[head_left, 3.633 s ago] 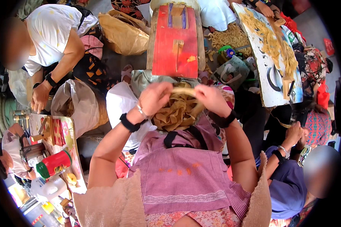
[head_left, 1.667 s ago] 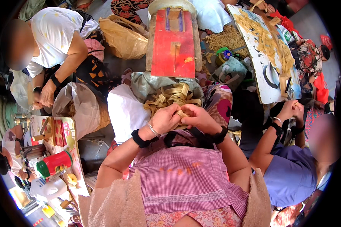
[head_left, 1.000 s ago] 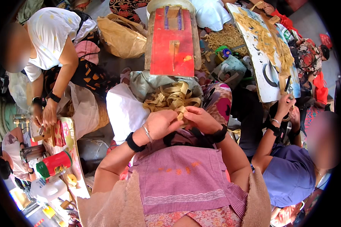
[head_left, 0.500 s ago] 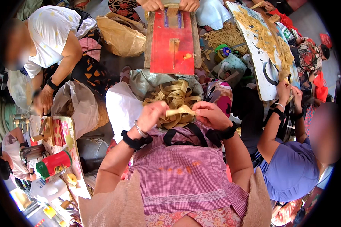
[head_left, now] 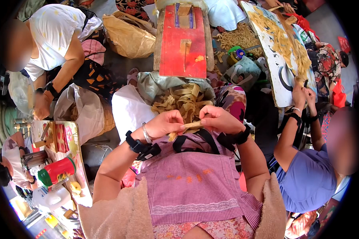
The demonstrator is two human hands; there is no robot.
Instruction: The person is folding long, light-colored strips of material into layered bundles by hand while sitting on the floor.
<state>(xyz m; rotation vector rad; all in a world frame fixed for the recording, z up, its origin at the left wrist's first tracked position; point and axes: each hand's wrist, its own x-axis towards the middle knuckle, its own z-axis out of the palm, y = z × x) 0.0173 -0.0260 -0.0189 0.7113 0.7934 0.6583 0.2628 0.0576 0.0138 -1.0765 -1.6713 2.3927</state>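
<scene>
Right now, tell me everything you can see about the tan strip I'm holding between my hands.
The tan strip is a flat, narrow, pale straw-coloured band that looks like dried leaf or fibre. It lies almost level above the checked apron, pinched by the left hand at one end and the right hand at the other. A frayed end hangs below the left hand. Just beyond it sits a loose heap of similar strips.

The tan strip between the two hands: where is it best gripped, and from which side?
Probably by its two ends, one from each side: the strip lies flat and crosswise, and the left hand and right hand already pinch it there.
</scene>
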